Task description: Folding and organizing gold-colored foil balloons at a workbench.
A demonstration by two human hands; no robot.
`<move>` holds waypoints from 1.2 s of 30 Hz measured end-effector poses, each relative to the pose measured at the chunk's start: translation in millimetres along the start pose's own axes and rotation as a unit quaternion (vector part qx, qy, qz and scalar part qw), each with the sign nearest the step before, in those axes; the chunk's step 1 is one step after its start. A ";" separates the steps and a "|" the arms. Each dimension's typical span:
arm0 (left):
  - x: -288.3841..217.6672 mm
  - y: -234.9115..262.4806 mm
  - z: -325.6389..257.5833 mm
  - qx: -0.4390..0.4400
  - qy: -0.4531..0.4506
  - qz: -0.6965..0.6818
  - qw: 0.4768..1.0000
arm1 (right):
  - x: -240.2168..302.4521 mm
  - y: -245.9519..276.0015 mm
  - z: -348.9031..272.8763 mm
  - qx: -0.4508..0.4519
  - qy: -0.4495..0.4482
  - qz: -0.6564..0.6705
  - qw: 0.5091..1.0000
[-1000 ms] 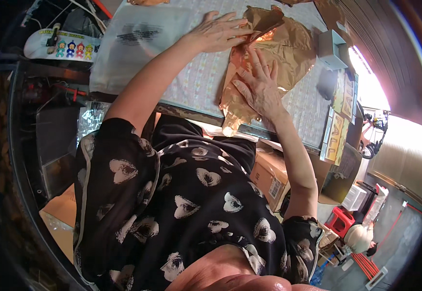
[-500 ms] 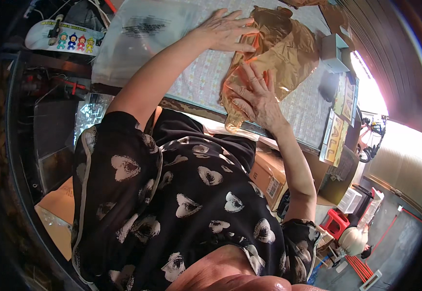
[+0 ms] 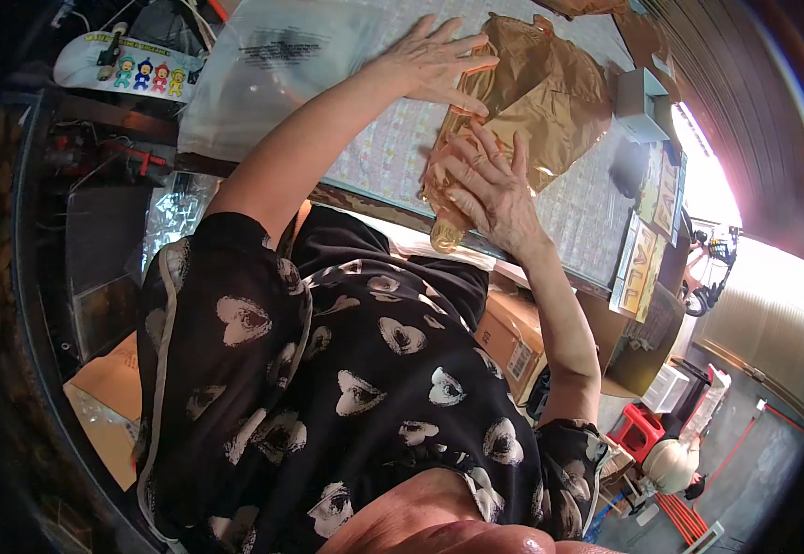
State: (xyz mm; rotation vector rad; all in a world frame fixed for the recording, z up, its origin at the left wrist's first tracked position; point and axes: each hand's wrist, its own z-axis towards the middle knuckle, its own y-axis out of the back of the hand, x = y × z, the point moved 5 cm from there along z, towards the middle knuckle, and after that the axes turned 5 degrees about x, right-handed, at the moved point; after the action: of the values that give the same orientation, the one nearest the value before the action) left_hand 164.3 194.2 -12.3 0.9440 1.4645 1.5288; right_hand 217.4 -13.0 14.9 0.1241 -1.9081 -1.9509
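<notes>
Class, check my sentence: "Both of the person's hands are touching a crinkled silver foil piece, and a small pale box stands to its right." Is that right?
Not quite: the foil piece is gold, not silver, as the head view shows. The left hand and right hand do both touch it, and the small pale box is to its right.

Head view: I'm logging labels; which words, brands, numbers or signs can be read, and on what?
I don't copy wording:
Yellow box: large lettering.
White skateboard: lettering above cartoon figures.
Clear plastic: dark print, too small to read.
Cardboard box: label, too small.
Gold film: none visible.
</notes>
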 end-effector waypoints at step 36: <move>25.2 14.7 16.6 0.049 0.018 -0.248 0.967 | -76.8 -4.9 13.2 -0.101 -0.184 -0.108 0.972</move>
State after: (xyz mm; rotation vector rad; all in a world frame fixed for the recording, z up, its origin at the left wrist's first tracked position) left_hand 168.6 223.8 2.9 0.5457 1.6612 1.1183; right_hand 282.0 25.8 -5.6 -0.1024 -1.9674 -2.4451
